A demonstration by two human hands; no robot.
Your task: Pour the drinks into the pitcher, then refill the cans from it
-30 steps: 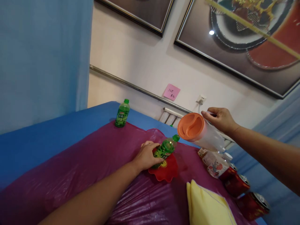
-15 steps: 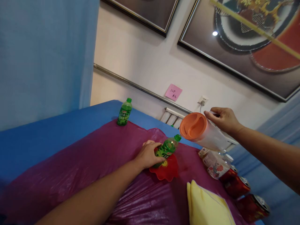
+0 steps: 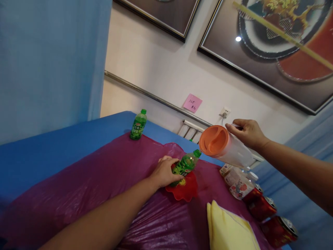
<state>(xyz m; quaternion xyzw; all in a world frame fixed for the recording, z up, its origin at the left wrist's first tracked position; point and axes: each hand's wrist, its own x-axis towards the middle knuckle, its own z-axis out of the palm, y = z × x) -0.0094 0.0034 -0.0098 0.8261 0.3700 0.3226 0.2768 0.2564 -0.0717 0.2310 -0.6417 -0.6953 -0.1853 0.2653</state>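
My left hand (image 3: 165,172) is wrapped round the lower part of a green-capped bottle (image 3: 189,163), which leans to the right over a red scalloped mat (image 3: 185,190). In my right hand (image 3: 248,132) is the handle of a translucent pitcher (image 3: 238,151). Its orange lid (image 3: 214,140) faces left, close to the bottle's cap, and the pitcher is tipped over on its side above the table. A second green bottle (image 3: 138,125) stands upright farther back on the left.
A folded yellow cloth (image 3: 230,227) lies at the front right. Beyond it, several red cans (image 3: 262,208) and a clear bottle with a white cap (image 3: 241,187) line the right edge of the purple cover (image 3: 99,184). A metal rail (image 3: 156,100) runs along the wall.
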